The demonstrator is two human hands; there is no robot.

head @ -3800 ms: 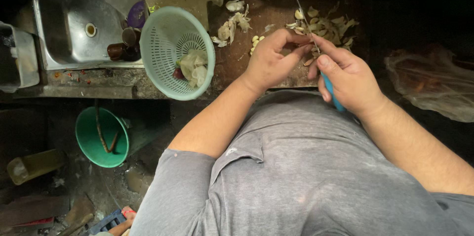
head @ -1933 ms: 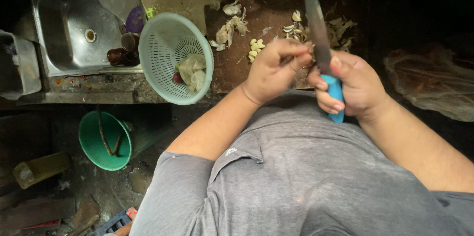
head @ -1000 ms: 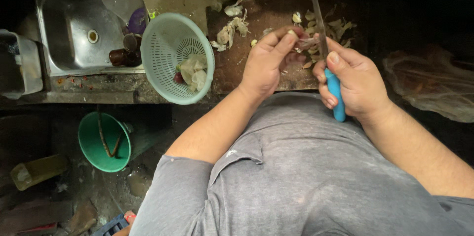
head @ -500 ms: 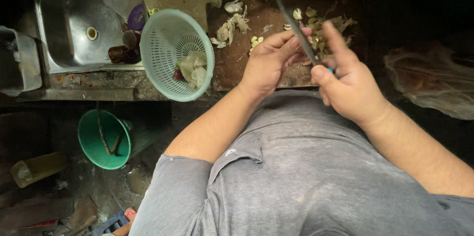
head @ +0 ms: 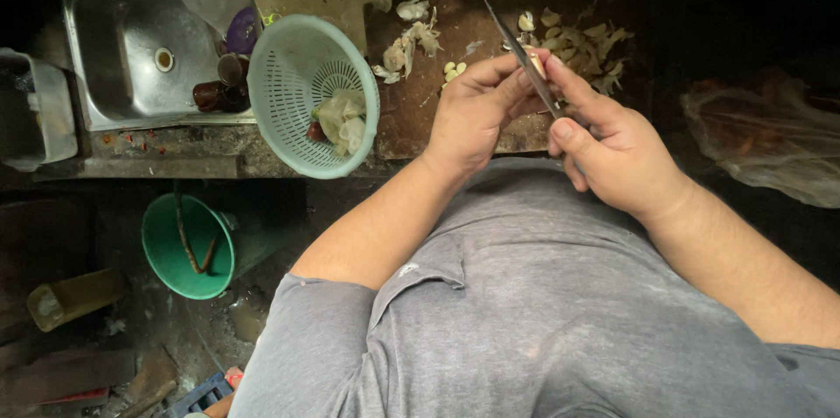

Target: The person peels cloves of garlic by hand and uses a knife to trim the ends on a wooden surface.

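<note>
1 dim, peel-strewn brown counter [head: 455, 112]

Hidden and unclear parts at the cutting board

The knife [head: 523, 57] handle was buried inside the right hand [head: 617, 152], and whatever small piece the left hand [head: 477, 113] pinched at the blade was too small to tell (a pale sliver at most). The plastic bag [head: 770, 142] at right ran off the frame edge, its contents lost in shadow; the upper right was too dark to read.
</note>
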